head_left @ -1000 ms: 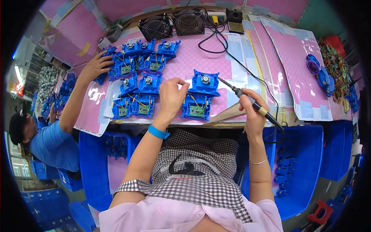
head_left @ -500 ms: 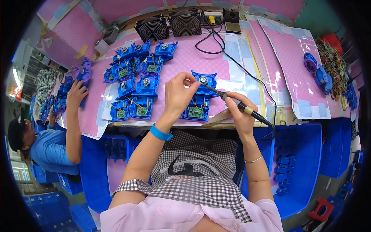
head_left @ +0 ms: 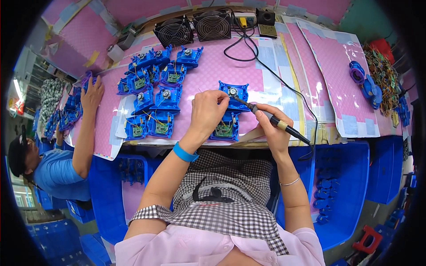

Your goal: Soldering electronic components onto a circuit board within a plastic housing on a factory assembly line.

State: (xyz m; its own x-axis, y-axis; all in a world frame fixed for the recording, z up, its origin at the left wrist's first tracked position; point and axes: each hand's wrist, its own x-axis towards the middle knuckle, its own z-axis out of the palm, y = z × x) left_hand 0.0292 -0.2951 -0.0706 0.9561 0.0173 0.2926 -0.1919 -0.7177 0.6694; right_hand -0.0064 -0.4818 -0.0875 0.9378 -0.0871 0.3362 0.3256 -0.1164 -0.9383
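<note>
Soldering iron (head_left: 270,119) in right hand (head_left: 271,128), left hand (head_left: 207,111) on blue module (head_left: 231,111).

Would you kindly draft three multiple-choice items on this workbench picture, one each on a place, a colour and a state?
1. Where do the two round black fans stand?
A. at the far edge of the bench
B. in the blue bin
C. on the person's lap

2. What colour is the wristband on the left hand?
A. red
B. blue
C. yellow

3. What is the right hand doing?
A. resting open on the mat
B. lifting a fan
C. gripping a black pen-shaped soldering iron

Answers: 1 A, the fans sit beyond the pink mat; 2 B, the band is plainly blue; 3 C, the iron's tip meets the blue plastic module that the left hand steadies.
</note>
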